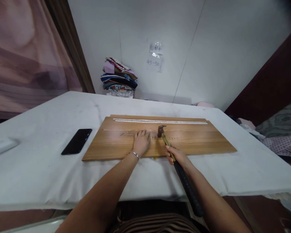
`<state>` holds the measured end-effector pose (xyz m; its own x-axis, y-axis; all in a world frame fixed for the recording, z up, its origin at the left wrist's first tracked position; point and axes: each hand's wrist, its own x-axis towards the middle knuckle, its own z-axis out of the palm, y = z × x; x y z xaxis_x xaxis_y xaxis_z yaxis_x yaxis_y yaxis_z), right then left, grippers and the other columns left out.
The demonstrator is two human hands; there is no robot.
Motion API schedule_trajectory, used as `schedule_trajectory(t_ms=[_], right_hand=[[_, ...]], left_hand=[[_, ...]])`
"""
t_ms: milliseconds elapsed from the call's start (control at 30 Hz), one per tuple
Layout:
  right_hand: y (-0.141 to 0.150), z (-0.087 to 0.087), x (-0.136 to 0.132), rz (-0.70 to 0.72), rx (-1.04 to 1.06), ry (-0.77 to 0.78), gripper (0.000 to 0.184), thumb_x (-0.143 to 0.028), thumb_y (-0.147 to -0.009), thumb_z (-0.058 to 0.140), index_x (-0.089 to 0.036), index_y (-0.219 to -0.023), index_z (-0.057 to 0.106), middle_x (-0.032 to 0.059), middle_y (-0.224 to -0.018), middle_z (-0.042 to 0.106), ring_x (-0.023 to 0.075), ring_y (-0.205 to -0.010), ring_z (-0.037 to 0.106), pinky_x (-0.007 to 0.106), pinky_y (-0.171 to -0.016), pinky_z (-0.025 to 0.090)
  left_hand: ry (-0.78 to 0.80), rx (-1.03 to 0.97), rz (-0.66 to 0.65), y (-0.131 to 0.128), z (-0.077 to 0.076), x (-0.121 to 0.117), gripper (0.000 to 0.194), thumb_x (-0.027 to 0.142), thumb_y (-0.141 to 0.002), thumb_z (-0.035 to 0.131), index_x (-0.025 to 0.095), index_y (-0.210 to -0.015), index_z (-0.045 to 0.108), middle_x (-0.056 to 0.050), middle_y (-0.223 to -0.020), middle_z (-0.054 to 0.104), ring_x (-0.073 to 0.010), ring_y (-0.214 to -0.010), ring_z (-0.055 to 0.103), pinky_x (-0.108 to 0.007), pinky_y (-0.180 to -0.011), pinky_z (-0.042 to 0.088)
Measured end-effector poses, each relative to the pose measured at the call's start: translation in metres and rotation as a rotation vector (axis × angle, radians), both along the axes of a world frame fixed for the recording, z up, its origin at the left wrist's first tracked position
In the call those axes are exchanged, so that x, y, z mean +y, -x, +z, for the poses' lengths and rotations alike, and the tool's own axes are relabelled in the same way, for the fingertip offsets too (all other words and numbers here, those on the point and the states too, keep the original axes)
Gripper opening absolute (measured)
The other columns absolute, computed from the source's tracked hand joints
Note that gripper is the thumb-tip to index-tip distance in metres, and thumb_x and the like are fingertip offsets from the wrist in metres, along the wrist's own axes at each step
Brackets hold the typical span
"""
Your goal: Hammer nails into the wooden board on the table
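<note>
My right hand [177,156] is closed around the yellow part of a claw hammer's handle [185,179], whose black grip reaches back toward my body. The rusty hammer head [160,130] is over the middle of the wooden board [203,139]; whether it touches the wood I cannot tell. Palm down on the board, my left hand [142,142] lies with its fingers stretched forward, left of the hammer head. A few loose nails [128,132] are just left of those fingers. Small dark nail points [174,138] run in a row across the board on the right.
White strips [160,121] lie along the board's far side. A black phone [77,141] rests on the white-covered table [46,129] to the left, with a white object [2,146] farther left. Folded clothes [120,77] are stacked against the wall behind.
</note>
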<state>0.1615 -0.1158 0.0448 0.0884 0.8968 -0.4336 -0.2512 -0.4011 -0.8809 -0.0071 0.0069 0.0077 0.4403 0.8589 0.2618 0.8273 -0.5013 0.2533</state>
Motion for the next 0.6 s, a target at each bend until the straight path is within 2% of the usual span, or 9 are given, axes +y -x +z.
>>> schedule_trajectory(t_ms=[133,400,600], right_hand=[[0.0006,0.0025,0.0009,-0.003,0.011,-0.013,0.044,-0.049,-0.068,0.079,-0.024,-0.093,0.053,-0.0122,-0.052,0.048,0.0067,-0.034,0.038,0.020,-0.034,0.023],[0.0004,-0.0008,0.0010,-0.002,-0.005,-0.013,0.048,-0.053,-0.064,0.081,-0.024,-0.085,0.049,-0.0120,-0.052,0.048,0.0054,-0.034,0.037,0.020,-0.034,0.023],[0.0006,0.0065,0.0010,-0.011,0.001,-0.009,0.045,-0.050,-0.066,0.080,-0.024,-0.092,0.053,-0.0123,-0.051,0.048,0.0058,-0.033,0.037,0.020,-0.035,0.023]], left_hand=[[0.011,0.011,0.003,0.0000,0.0000,-0.0002,0.035,0.028,-0.103,0.044,0.023,-0.123,0.071,-0.012,-0.141,0.064,-0.0295,-0.133,0.052,-0.048,-0.114,0.036],[0.016,0.024,0.007,-0.0002,0.0006,0.0000,0.037,0.029,-0.104,0.042,0.022,-0.125,0.071,-0.012,-0.142,0.063,-0.0302,-0.134,0.051,-0.048,-0.113,0.037],[0.010,0.032,-0.001,0.0002,0.0005,-0.0003,0.037,0.029,-0.104,0.041,0.021,-0.123,0.071,-0.012,-0.141,0.064,-0.0293,-0.132,0.052,-0.047,-0.112,0.037]])
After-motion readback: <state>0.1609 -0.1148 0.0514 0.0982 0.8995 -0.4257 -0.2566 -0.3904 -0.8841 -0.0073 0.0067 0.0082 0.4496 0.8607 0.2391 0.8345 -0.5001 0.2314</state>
